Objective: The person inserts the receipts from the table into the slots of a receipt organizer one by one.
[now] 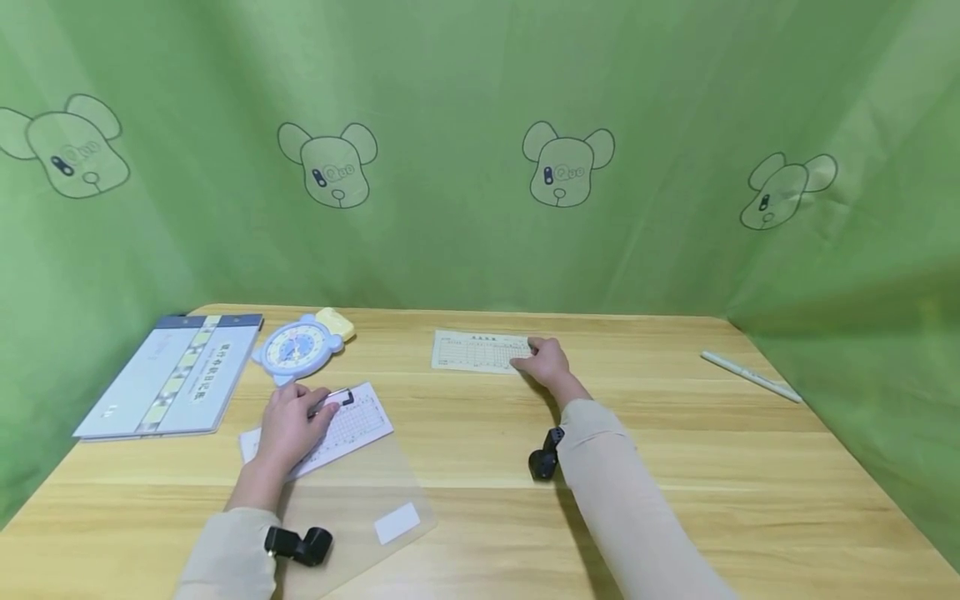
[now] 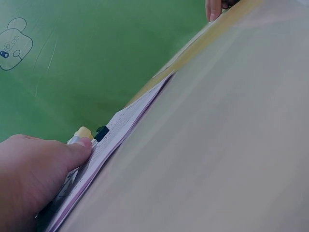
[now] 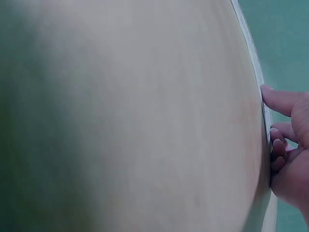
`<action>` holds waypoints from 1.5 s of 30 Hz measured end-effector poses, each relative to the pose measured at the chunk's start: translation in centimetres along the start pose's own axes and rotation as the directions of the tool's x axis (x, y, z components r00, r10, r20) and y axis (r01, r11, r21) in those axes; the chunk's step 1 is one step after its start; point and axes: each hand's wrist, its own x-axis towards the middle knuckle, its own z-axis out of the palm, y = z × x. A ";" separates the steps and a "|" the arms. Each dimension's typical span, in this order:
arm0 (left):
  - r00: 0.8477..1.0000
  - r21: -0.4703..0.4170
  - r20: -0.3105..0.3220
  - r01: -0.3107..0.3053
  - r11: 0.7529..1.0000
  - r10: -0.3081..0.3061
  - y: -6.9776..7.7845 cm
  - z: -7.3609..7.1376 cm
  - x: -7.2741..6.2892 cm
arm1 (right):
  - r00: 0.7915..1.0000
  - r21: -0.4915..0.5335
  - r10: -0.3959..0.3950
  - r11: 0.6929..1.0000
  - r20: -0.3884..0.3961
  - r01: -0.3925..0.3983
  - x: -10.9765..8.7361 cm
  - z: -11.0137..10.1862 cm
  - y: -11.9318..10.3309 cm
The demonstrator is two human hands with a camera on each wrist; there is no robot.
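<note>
A clear clipboard (image 1: pixel 352 500) with a small white label lies at the front left of the table. Across its upper end sits a white printed form pad (image 1: pixel 352 429). My left hand (image 1: pixel 288 425) grips the clipboard's silvery clip with black corners (image 1: pixel 348 398), the thumb lying along it; the left wrist view shows the thumb by a black corner (image 2: pixel 101 133). Farther back, my right hand (image 1: pixel 545 365) holds the right end of a pale printed form slip (image 1: pixel 472 351) between thumb and fingers. In the right wrist view the slip (image 3: pixel 256 63) appears edge-on, with the other fingers curled.
A blue-white folder (image 1: pixel 176 375) lies at the left. Beside it are a blue bear-shaped clock (image 1: pixel 297 348) and a yellow block (image 1: pixel 337 323). A pale pen (image 1: pixel 750 376) rests at the right. Green curtain (image 1: pixel 450 250) encloses the wooden table (image 1: pixel 697 467).
</note>
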 end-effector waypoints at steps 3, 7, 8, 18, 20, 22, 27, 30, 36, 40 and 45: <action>1.000 -0.001 -0.004 -0.001 1.000 0.001 0.0 0.1 0.0 | 1.000 -0.013 -0.003 1.000 0.008 0.003 0.0 -0.1 0.0; 1.000 -0.005 -0.004 0.002 1.000 -0.002 -0.1 0.2 0.0 | 1.000 -0.009 -0.008 1.000 0.009 0.008 -0.1 -0.2 0.0; 1.000 -0.007 -0.002 0.004 1.000 -0.004 -0.1 0.2 0.0 | 1.000 -0.004 -0.007 1.000 0.010 0.007 -0.2 -0.2 -0.1; 1.000 -0.015 0.002 0.012 1.000 -0.012 -0.3 0.4 0.0 | 0.999 -0.063 0.011 0.998 0.031 -0.009 -0.3 -0.5 -0.3; 1.000 -0.016 0.004 0.015 1.000 -0.015 -0.3 0.5 0.1 | 0.999 -0.093 0.019 0.996 0.042 -0.015 -0.3 -0.6 -0.4; 1.000 -0.015 0.004 0.023 1.000 -0.023 -0.3 0.6 0.1 | 0.998 -0.123 0.016 0.992 0.057 -0.009 -0.3 -0.7 -0.6; 0.999 -0.008 0.010 0.037 0.999 -0.037 -0.2 0.4 0.1 | 0.996 -0.165 0.042 0.986 0.072 -0.030 -0.6 -0.8 -0.8; 0.999 -0.001 0.009 0.033 0.999 -0.033 -0.2 0.3 0.1 | 0.996 -0.196 0.059 0.980 0.073 -0.044 -0.8 -0.9 -0.8; 1.000 -0.004 0.007 0.028 1.000 -0.028 -0.1 0.3 0.1 | 0.996 -0.208 0.044 0.978 0.075 -0.028 -1.0 -0.8 -0.4; 1.000 -0.019 -0.008 0.022 1.000 -0.022 0.1 0.2 0.0 | 0.997 -0.211 0.029 0.977 0.075 -0.013 -1.1 -0.7 -0.3; 0.999 -0.015 -0.031 0.012 1.000 -0.012 0.1 0.1 -0.1 | 0.998 -0.237 0.006 0.971 0.068 0.010 -1.2 -0.6 -0.3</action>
